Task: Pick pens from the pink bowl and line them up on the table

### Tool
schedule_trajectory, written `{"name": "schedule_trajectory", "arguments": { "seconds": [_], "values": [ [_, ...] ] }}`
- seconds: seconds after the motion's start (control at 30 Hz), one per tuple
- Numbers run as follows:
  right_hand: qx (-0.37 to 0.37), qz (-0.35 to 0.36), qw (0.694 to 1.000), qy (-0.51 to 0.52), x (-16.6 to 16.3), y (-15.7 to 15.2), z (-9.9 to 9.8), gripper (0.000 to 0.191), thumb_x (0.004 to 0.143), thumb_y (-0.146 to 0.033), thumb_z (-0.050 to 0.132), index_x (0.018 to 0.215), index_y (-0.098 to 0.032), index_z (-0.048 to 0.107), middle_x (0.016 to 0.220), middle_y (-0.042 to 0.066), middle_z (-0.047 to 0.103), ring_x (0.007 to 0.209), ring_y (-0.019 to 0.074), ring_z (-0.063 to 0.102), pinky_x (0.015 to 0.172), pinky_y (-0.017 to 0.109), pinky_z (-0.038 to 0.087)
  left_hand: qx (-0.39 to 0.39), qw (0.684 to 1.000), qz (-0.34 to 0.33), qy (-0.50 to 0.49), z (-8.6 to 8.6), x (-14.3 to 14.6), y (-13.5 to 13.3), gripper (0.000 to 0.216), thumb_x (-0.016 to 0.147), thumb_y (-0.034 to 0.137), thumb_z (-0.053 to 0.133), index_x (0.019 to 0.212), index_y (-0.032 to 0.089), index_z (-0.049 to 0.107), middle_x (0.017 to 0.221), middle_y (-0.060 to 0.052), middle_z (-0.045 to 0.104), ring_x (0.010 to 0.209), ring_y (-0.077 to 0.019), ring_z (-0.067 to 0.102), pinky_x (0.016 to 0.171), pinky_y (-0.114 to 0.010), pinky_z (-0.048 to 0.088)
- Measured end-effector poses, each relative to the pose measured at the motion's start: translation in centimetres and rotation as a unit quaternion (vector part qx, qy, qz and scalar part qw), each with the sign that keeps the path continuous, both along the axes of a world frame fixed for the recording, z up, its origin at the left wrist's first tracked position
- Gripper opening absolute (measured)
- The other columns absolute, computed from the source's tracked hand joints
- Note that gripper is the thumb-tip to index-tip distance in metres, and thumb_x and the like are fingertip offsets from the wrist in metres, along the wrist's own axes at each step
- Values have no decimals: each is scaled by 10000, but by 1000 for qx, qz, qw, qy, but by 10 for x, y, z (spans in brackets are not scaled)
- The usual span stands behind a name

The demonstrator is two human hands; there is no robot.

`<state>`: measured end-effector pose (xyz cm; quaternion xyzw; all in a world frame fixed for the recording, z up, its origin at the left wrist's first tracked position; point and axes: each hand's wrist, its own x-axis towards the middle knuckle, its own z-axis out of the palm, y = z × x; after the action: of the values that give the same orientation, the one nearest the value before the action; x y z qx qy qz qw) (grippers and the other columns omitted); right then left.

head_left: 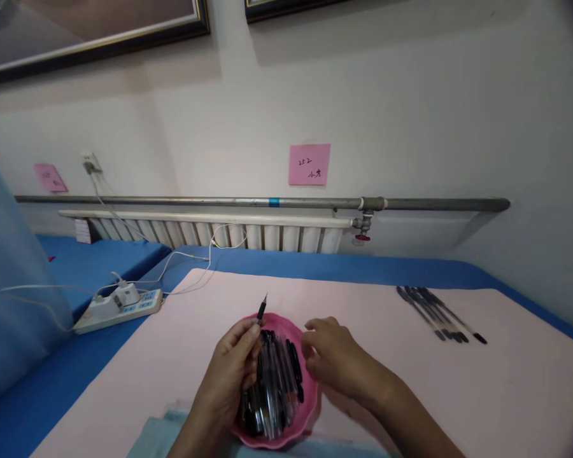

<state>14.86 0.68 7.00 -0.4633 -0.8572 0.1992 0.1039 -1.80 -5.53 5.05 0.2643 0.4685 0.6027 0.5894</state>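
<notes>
My left hand (236, 356) pinches a pen (261, 310) between thumb and fingers, its black grip and pointed tip sticking up. The rest of that pen is hidden in the hand. Below lies a pink scalloped bowl (310, 416) with several clear pen barrels (272, 381) and black pen caps (293, 362) in it. Over the bowl's right rim, my right hand (337, 356) has bent fingers held apart, with nothing visible between them. At the right of the table, several capped pens (439, 315) lie side by side on the pink sheet.
A pink sheet (458, 394) covers much of the blue table (363, 264). Light blue cloth (155, 436) lies under the bowl's near side. To the left is a power strip (124, 315) with chargers and white cables. A radiator (267, 236) and pipe (195, 201) run along the wall.
</notes>
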Motion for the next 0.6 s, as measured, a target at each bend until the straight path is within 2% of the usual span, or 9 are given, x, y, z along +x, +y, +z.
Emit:
{"name": "schedule_trajectory", "arguments": {
  "seconds": [0.13, 0.23, 0.33, 0.43, 0.6],
  "values": [
    [-12, 12, 995, -96, -8, -14, -5, 165, 590, -52, 552, 625, -167, 666, 844, 116, 612, 869, 279, 505, 659, 353, 378, 21, 1000, 16, -6, -3, -2, 2, 240, 715, 365, 659, 787, 162, 554, 533, 88, 432, 364, 4, 251, 339, -134, 158],
    [-24, -4, 991, -132, -17, -20, -10, 160, 585, -113, 599, 709, -164, 687, 936, 135, 593, 890, 286, 500, 643, 348, 401, 39, 998, 48, 2, -7, -3, 3, 232, 717, 348, 661, 809, 157, 567, 551, 69, 487, 406, -17, 365, 379, -140, 264],
    [-33, -17, 990, -139, -20, -21, -17, 193, 606, -190, 630, 788, -177, 691, 1019, 135, 562, 918, 282, 499, 663, 350, 425, 37, 997, 72, 6, -7, -4, 4, 234, 707, 336, 673, 814, 152, 578, 598, 34, 564, 482, -45, 471, 450, -155, 352],
    [-41, -18, 991, -126, -18, -20, -23, 209, 624, -228, 638, 822, -192, 694, 1064, 132, 536, 965, 294, 485, 710, 372, 437, 31, 996, 82, 1, -4, -4, 4, 229, 696, 332, 681, 801, 149, 592, 625, 8, 611, 527, -65, 522, 489, -166, 382],
    [-44, -28, 992, -116, -19, -22, -28, 259, 648, -137, 577, 870, -185, 702, 1154, 130, 507, 1005, 281, 469, 741, 353, 440, 23, 995, 96, -7, -2, -4, 4, 259, 660, 333, 708, 809, 139, 622, 642, -16, 650, 542, -87, 558, 510, -184, 406]
  ]
}}
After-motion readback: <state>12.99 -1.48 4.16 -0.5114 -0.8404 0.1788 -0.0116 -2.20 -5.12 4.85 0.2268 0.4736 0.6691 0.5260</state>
